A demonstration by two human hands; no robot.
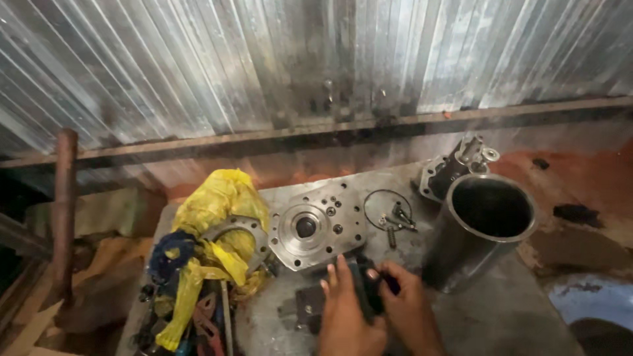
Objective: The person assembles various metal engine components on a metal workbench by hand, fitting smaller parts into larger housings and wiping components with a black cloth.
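Both hands low at the near edge of the desk, meeting on 1 small dark block-shaped part. Left hand with fingers stretched forward along the part's left side, apparently steadying it. Right hand curled over its right end, fingertips pinching it, probably to turn or seat it. Part itself mostly hidden under the fingers, resting on or just above the desk, near the flat grey flange plate with its round central bore. Just right of that plate, a thin wire ring encircling a few loose screws, likely gathered there to stay together. Further right, a tall open metal cylinder sleeve standing upright, a cast fitting behind it. On the left, crumpled yellow plastic heaped over tools. Corrugated metal wall at the far side.
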